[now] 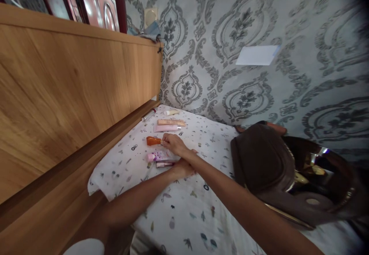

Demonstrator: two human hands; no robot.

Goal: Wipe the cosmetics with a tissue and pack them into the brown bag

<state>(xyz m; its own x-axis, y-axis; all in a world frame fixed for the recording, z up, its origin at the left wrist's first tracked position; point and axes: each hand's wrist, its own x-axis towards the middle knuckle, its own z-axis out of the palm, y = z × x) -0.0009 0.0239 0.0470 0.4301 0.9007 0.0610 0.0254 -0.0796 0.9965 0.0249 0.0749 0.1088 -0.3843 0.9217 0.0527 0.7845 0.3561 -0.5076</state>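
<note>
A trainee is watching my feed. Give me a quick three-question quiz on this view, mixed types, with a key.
1. Multiple choice: what does the right hand hold?
A) the clear tube with the red cap
B) the orange container
C) the white sheet on the wall

2. True or false: in the picture, the brown bag is to the right of the orange container.

3. Fill in: the silver-tipped pink tube lies between the orange container and the ____.

Key: 1. B; 2. True; 3. peach tube
</note>
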